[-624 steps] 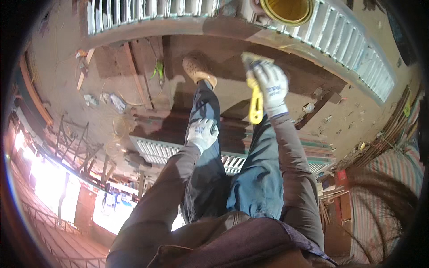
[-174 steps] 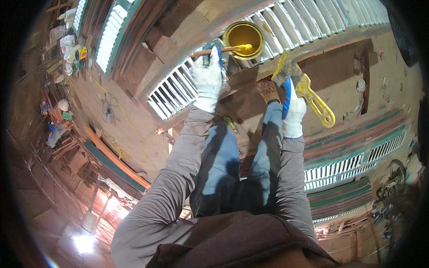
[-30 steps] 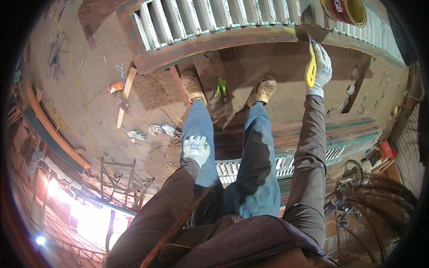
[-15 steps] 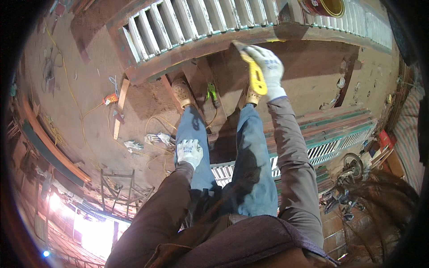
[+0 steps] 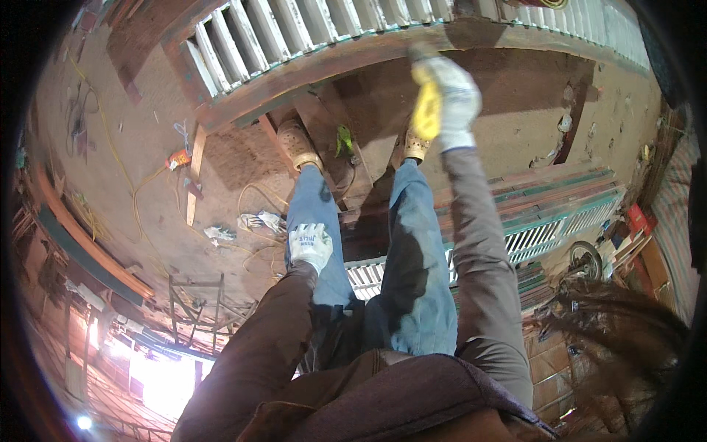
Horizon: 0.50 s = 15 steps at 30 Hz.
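Observation:
My right hand (image 5: 459, 99), in a white work glove, is closed round a yellow-handled tool (image 5: 426, 110) with openings in its flat handle. The tool's far end is smeared by motion, so I cannot tell its kind. It is over the near brown rail of a louvered panel (image 5: 346, 70), whose slats (image 5: 274, 33) are whitish. My left hand (image 5: 311, 245), gloved too, rests on my left leg (image 5: 318, 210); its fingers lie against the jeans with nothing seen in them.
A can's rim (image 5: 554, 4) shows at the top right. Below my right arm lie stacked louvered panels (image 5: 526, 247). On the floor are a wooden strip (image 5: 196, 177), an orange box with a cord (image 5: 178, 159), loose gloves (image 5: 261, 221) and a green tool (image 5: 344, 140). A wheel (image 5: 585, 260) stands at the right.
My right hand has moved slightly right and nearer with the yellow-handled tool, and is now blurred. The view has shifted a little. My left hand stays on my leg.

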Each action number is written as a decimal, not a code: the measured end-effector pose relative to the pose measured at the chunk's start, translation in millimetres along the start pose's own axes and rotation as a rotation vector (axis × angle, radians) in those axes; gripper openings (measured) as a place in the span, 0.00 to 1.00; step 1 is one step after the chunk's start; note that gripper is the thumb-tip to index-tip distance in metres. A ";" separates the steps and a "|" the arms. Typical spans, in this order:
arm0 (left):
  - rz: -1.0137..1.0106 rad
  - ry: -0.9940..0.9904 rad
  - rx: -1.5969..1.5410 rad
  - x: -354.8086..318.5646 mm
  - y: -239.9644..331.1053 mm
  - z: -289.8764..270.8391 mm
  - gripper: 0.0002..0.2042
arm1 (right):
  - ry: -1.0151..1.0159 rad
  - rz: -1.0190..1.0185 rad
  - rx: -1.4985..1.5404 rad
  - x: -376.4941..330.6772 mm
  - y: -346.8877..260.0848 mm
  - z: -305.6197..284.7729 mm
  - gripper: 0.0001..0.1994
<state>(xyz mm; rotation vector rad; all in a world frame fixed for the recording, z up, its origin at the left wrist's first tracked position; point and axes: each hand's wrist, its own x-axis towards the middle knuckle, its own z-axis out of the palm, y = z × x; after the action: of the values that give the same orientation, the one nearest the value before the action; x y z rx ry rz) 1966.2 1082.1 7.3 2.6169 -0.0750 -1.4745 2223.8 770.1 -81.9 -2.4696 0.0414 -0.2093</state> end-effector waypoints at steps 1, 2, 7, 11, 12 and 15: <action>-0.017 -0.014 0.010 -1.1 -1.3 -1.6 0.13 | -0.225 0.121 0.124 -10.3 -26.6 7.0 0.13; -0.010 -0.026 0.013 2.0 0.9 -3.8 0.13 | -0.218 -0.028 0.049 -21.9 -40.5 7.9 0.13; 0.047 0.101 -0.029 3.4 -3.0 0.6 0.12 | 0.270 0.920 0.643 -81.9 2.9 45.2 0.14; 0.148 0.204 -0.049 -2.4 -3.0 4.8 0.08 | 0.543 1.065 1.264 -67.2 51.7 56.2 0.15; 0.132 0.209 -0.033 -5.5 -7.1 5.4 0.08 | 0.804 1.224 1.605 -42.7 32.7 62.7 0.15; 0.163 0.224 -0.002 -4.1 -4.8 3.5 0.07 | 0.832 1.094 1.784 -29.6 35.8 70.8 0.15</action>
<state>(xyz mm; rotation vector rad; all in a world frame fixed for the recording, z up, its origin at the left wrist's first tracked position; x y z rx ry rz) 1961.0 1086.9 8.3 2.6812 -0.2556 -1.1234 2206.7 787.5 -163.0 -0.2934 0.9952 -0.4585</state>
